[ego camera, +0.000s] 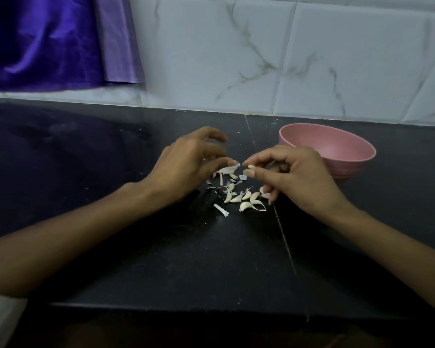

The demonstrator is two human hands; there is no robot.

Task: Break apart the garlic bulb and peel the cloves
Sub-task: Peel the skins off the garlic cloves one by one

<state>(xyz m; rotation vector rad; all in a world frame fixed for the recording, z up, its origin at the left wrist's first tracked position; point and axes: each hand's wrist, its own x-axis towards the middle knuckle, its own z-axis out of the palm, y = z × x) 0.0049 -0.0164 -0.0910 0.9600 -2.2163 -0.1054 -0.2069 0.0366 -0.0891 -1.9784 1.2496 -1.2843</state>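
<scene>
Cloves (246, 197) on counter (136, 247); hands (296, 177) pinching husk (226, 170) (papery).

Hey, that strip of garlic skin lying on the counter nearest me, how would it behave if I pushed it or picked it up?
The strip of garlic skin looks thin and papery, so it is probably very light and would skid across the smooth black counter rather than roll. It lies flat, so pinching an edge may take a fingernail. It likely bends or tears easily.

Dim, cool light, dark countertop (111, 247) underexposed, soft overall focus, wide-angle bending at edges
</scene>
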